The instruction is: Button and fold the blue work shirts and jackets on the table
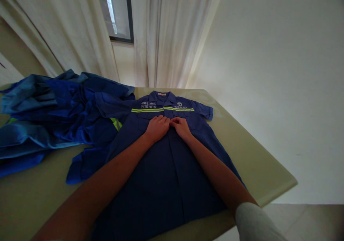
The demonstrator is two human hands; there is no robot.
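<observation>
Navy shirt is lying front up on the table, its collar pointing toward the curtains and its hem toward the person. The spreading-out looks done: the body is lying mostly flat and the 2 front halves are meeting along the middle. The work at the front opening seems to be in progress, at chest height just below the yellow-green band. The collar is lying open, and a dark line is running down the front below the hands; how much is fastened, I cannot tell.

The left hand is curling its fingers narrowly onto the front edge, and the right hand is pinching the same edge, nearly touching the left — whether a button is between them is hidden.

A heap of blue garments is crowding the shirt's left side in view, and 1 short sleeve is lying up against it. The 2 forearms are covering parts of the shirt — otherwise nothing is visibly standing in the way on the right.
</observation>
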